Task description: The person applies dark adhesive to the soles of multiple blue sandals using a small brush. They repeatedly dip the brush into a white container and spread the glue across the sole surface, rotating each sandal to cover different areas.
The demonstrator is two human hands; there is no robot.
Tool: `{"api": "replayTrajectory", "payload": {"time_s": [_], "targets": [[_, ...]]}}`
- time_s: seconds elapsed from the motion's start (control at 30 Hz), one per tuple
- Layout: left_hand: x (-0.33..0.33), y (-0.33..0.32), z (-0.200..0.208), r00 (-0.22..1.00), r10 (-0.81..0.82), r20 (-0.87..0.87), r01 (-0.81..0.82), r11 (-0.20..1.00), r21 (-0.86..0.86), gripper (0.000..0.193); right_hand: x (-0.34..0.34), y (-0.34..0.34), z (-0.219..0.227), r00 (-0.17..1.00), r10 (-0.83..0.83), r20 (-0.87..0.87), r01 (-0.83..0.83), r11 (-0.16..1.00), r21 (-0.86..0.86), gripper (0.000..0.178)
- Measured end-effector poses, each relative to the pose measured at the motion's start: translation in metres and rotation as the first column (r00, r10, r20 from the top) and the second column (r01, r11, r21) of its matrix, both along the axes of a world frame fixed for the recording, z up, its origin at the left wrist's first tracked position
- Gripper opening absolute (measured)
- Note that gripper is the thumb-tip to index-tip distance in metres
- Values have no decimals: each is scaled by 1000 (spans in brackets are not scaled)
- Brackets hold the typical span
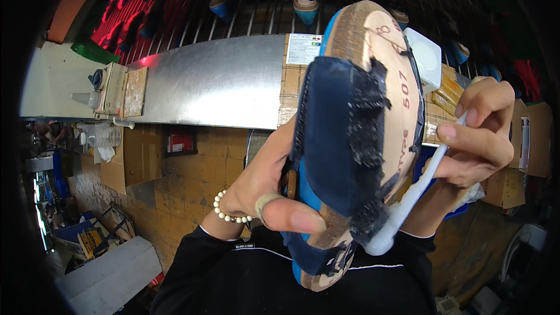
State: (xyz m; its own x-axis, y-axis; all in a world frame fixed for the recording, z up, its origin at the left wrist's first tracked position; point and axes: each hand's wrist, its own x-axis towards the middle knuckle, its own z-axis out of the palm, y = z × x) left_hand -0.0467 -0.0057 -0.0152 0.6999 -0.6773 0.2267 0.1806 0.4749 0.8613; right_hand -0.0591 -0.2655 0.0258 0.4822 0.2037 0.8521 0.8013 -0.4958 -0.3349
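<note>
A metal panel (216, 81) spans a tiled wall (192, 181). Bars (256, 0) run above it. Red light (140, 0) glows top left.

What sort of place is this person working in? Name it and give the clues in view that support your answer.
Probably a shoemaking workshop. The left hand holds a shoe last wrapped in dark blue upper material, the right hand works a white brush along it, and more lasted shoes sit on a metal rack behind.

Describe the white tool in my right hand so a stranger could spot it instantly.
Find the big upturned shoe filling the middle, gripped by the left hand. Along its right edge runs a thin white brush, pinched by the right hand; unlike anything nearby, it is slim and glue-coated white.
</note>
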Motion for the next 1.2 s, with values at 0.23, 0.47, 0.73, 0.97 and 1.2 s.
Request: {"api": "replayTrajectory", "payload": {"time_s": [0.23,0.47,0.73,0.97,1.2], "targets": [[1,-12,3,935,158,-318,-145,987,66,119,-11,10,-13,971,-181,-155,201,972,125,45],[5,-8,20,948,197,-251,-181,980,87,108,-18,19,10,950,-301,-83,298,954,-45,43],[4,2,32,967,237,88,-253,919,303,99,-16,11,17,950,-307,-57,300,948,-103,40],[11,-6,21,926,371,77,-377,886,270,95,-6,6,1,988,-142,-52,139,989,-50,48],[36,-15,-4,796,604,-46,-590,790,165,91,-3,1,1,995,-34,-90,27,996,-80,47]]}}
